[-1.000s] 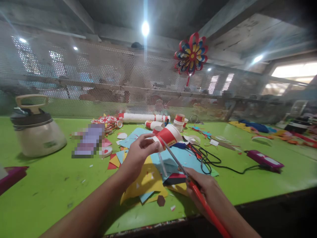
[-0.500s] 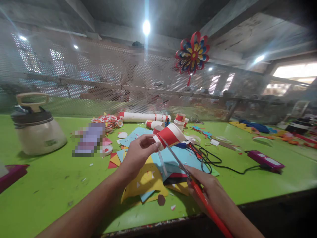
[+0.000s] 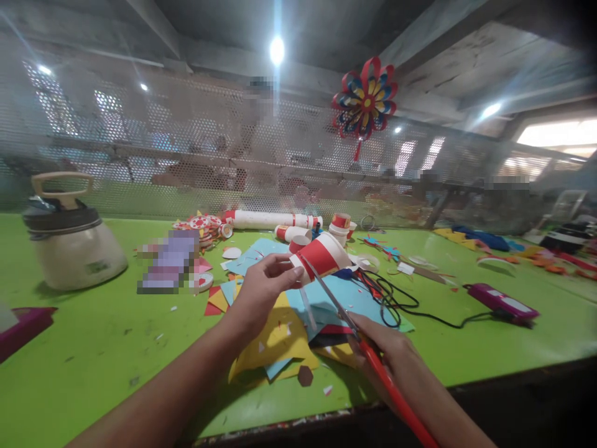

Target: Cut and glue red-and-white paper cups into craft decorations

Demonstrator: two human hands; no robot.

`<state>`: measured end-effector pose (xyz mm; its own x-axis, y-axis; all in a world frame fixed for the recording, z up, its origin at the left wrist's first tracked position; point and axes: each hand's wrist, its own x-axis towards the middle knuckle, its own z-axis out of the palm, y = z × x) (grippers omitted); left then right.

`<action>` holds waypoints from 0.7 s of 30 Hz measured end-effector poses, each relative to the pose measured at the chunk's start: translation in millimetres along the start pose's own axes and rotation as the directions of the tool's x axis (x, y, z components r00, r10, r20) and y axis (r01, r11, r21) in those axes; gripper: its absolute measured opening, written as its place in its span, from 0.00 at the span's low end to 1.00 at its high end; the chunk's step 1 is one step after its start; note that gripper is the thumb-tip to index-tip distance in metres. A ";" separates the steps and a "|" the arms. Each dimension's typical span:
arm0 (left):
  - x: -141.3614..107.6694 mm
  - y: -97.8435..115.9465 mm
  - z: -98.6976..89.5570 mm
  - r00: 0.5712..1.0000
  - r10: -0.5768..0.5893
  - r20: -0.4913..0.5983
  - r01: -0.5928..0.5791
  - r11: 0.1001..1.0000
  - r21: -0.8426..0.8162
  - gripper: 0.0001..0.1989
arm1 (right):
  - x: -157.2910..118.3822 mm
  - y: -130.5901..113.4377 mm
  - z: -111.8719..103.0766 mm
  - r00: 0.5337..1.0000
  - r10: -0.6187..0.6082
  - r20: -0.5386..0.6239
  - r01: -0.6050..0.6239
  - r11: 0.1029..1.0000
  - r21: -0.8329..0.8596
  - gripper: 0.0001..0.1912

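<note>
A red and white paper cup [image 3: 321, 254] lies tilted in my left hand [image 3: 265, 283], its fingers and thumb closed at the narrow end. My right hand [image 3: 387, 348] is wrapped round red-handled scissors [image 3: 380, 371]. The scissor blades point up and left and meet the cup near its base; one blade passes below it. Under both hands lie yellow paper [image 3: 270, 339] and light blue paper [image 3: 359, 300] with small white scraps.
White tube [image 3: 265, 220], stacked cups [image 3: 339, 227] and red-white discs [image 3: 201, 223] lie behind. A big jug [image 3: 77, 255] and a phone [image 3: 170, 261] are left; a purple device [image 3: 501, 303] with black cable is right. Beyond the mesh [image 3: 186, 155] a person stands.
Both hands, the cup and the scissors hold almost the same pose. The whole view has shifted very slightly, and the person behind the mesh has moved a little.
</note>
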<state>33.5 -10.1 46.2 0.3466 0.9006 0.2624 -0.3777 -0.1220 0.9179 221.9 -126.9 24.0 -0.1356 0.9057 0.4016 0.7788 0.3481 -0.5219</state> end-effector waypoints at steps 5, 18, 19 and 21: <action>0.9 -3.1 -2.1 0.999 0.023 -0.025 -0.021 0.997 0.070 0.16 | -2.5 2.1 1.4 1.000 -0.004 0.000 0.004 1.000 -0.001 0.25; 0.5 -9.7 -0.4 0.982 0.189 0.007 -0.183 0.939 0.290 0.19 | -0.7 -0.7 -3.7 0.999 -0.049 0.007 0.049 0.998 0.025 0.21; 0.1 -10.5 -0.2 0.980 0.200 0.005 -0.193 0.936 0.295 0.19 | -0.5 -1.1 -3.9 0.999 -0.053 0.013 0.052 0.998 0.023 0.22; -0.6 -11.4 0.0 0.976 0.219 0.002 -0.209 0.929 0.305 0.19 | -0.9 -1.2 -3.4 0.999 -0.040 0.010 0.040 0.999 0.014 0.23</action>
<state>37.7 -9.3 35.6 0.2573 0.8513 0.4573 -0.1615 -0.4287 0.8889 223.2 -129.0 26.8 -0.1729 0.8933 0.4150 0.7642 0.3875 -0.5156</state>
